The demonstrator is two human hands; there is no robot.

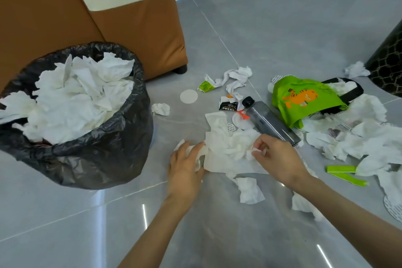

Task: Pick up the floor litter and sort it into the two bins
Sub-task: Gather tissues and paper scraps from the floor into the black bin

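A bin lined with a black bag (102, 159) stands at the left, heaped with white tissue paper. On the grey floor in the middle lies a pile of crumpled white tissues (228, 146). My left hand (187, 165) grips the pile's left edge. My right hand (276, 156) pinches a small piece of tissue at the pile's right side. A clear plastic bottle with a black cap (269, 122) lies just behind the pile. A green bag with an orange tiger print (304, 100) lies to the right of the bottle.
More tissues (359, 137) are strewn at the right, with green wrappers (341, 169). Loose tissues (250, 190), a round white disc (188, 96) and small wrappers (228, 104) lie around. A brown sofa (130, 35) stands behind the bin. A dark patterned object (389, 65) is at the right edge.
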